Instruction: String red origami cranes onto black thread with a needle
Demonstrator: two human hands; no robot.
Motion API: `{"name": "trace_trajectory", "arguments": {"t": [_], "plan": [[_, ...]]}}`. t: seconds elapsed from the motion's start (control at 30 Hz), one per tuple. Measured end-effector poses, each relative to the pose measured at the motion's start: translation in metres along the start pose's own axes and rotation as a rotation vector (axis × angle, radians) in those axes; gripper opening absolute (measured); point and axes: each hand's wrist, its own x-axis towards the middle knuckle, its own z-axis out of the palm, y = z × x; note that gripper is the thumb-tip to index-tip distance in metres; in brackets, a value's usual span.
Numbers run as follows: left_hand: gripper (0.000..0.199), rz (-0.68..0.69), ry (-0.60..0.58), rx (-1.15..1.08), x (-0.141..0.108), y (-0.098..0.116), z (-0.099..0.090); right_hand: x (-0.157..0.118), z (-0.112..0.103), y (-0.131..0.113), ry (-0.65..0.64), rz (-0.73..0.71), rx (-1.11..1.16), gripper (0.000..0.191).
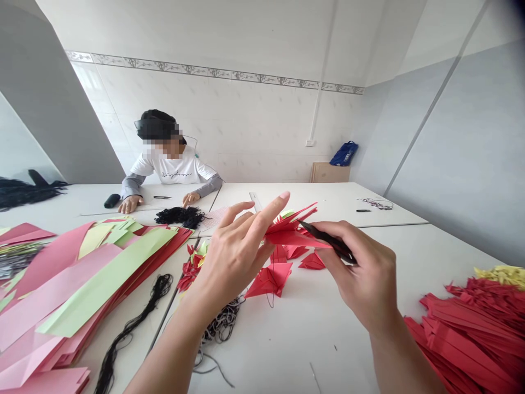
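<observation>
My left hand grips a folded red paper piece from the left, its index finger stretched upward. Its layers fan out to the right, and some light green paper shows behind it. In my right hand is a pair of black thread snips, wrapped by the fingers, with the tip at the paper's folded layers. Whether the blades are cutting cannot be made out. Below the hands lies a red folded paper shape with a dark cord loop, beside another red folded piece.
Coloured paper strips are stacked at left, near a black thread bundle. Grey and black cord lies below my left wrist. Red strips are piled at right. Across the table a co-worker sits by black threads.
</observation>
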Motion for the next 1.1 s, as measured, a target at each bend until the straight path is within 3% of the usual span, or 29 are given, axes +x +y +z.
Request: {"name": "trace_trajectory", "arguments": {"t": [0.83, 1.1], "plan": [[0.071, 0.111, 0.052, 0.052, 0.0035, 0.0025, 0.0005, 0.0008, 0.0032, 0.0034, -0.028, 0.016, -0.022, 0.012], [0.069, 0.025, 0.017, -0.017, 0.0016, 0.0024, -0.0008, 0.0007, 0.0035, 0.0032, -0.03, 0.019, 0.018, 0.012]]}}
